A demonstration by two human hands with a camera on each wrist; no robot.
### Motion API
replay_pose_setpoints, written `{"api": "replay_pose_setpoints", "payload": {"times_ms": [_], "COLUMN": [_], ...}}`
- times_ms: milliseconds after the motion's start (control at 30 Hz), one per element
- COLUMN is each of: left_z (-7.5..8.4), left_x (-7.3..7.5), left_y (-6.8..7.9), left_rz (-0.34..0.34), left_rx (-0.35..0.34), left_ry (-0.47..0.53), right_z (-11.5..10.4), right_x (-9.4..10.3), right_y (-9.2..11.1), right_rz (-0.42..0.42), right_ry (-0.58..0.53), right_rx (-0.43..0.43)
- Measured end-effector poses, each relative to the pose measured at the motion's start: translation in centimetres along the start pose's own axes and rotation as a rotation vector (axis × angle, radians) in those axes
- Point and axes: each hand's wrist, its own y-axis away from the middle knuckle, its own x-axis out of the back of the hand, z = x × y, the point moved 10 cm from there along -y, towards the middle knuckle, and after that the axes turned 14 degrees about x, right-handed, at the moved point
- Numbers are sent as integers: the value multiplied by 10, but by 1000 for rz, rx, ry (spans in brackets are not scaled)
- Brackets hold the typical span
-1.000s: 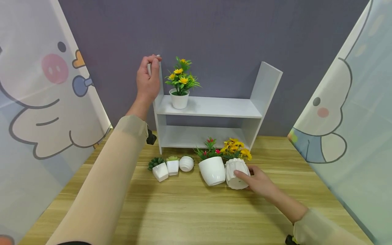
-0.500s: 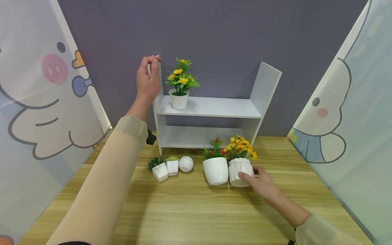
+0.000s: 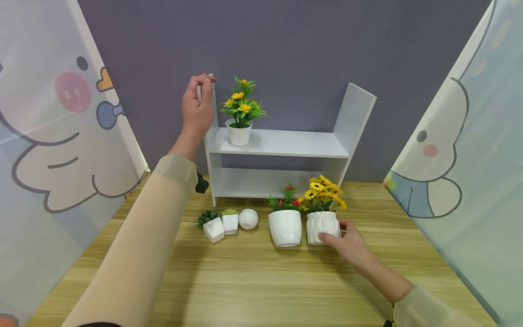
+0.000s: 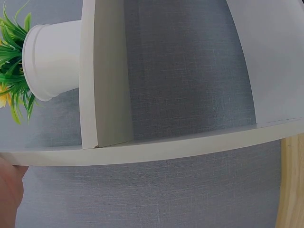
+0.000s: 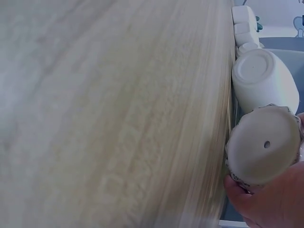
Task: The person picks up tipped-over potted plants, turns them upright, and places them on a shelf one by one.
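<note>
My left hand (image 3: 198,104) grips the top of the left side panel of a white two-tier shelf (image 3: 282,143); the left wrist view catches only part of that hand (image 4: 8,194). With thumb and fingers, my right hand (image 3: 352,247) holds a ribbed white flowerpot (image 3: 318,225) of yellow flowers from its right side. Its underside (image 5: 260,147), with a small hole, faces the right wrist camera. Just left of it is a smooth white flowerpot (image 3: 284,229) with red flowers. A potted yellow-flowered plant (image 3: 239,134) stands upright on the shelf's upper board, near the left panel.
Left of the larger pots, several small succulents in white pots lie in a row: a dark green one (image 3: 214,229), a light green one (image 3: 230,223) and a round pot (image 3: 248,219). Behind the wooden table (image 3: 253,281) rises a grey wall (image 3: 286,41). Cartoon-printed sheets flank both sides.
The ribbed flowerpot has shifted right and turned more upright in my right hand, apart from the smooth pot now. The smooth pot has also become more upright. My left hand stays put.
</note>
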Motion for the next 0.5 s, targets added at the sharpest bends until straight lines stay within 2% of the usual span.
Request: {"api": "replay_pose_setpoints", "payload": {"times_ms": [200,500], "left_z": [0,1], "left_x": [-1,0], "left_y": [0,0], "left_rz": [1,4], "left_rx": [-5,-7], "left_ry": [1,-6], "right_z": [1,-4], "right_x": [0,1], "right_y": [-1,2], "right_rz": [-8,-51], "right_ry": [-36,-23], "right_rx": [12,22]}}
